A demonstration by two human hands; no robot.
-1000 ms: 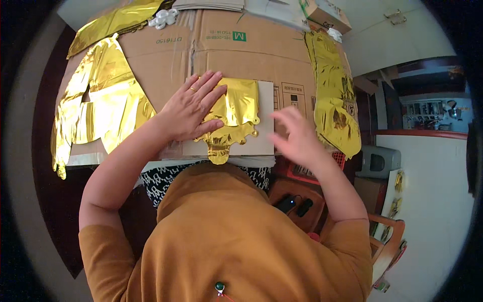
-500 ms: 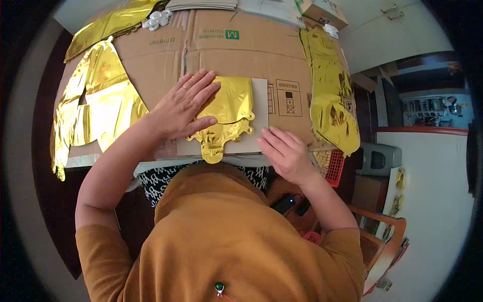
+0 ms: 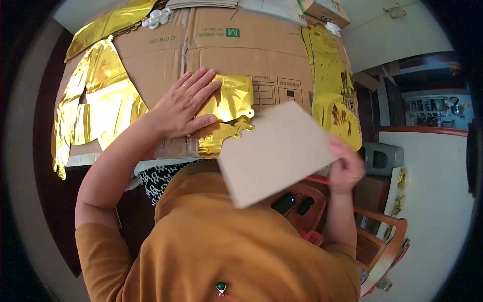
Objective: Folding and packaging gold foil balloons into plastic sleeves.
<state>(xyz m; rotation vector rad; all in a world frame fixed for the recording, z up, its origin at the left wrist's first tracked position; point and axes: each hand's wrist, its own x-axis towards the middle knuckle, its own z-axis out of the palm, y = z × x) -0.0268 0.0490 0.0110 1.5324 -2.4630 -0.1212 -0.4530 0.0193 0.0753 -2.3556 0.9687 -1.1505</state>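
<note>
My left hand (image 3: 186, 106) lies flat, its fingers stretched out, on the left side of a folded gold foil balloon (image 3: 235, 95). The balloon rests on the cardboard-covered table, its lower lobe toward me. In my right hand (image 3: 347, 163) is a stiff, plain beige card (image 3: 276, 157), gripped by its right edge. The card is tilted in the air over the table's front edge, and it hides part of the balloon's lower lobe. Motion smears the right fingers a little.
Flat gold foil balloons lie at the left (image 3: 113, 95) and far left (image 3: 108, 27). A yellow-gold foil stack (image 3: 329, 90) covers the right side. Brown cardboard (image 3: 241, 55) covers the table. A wooden chair (image 3: 387, 236) stands at the lower right.
The beige card has come out from beneath the balloon, pulled right and toward me by my right hand, which now grips it. My left hand has stayed on the balloon.
</note>
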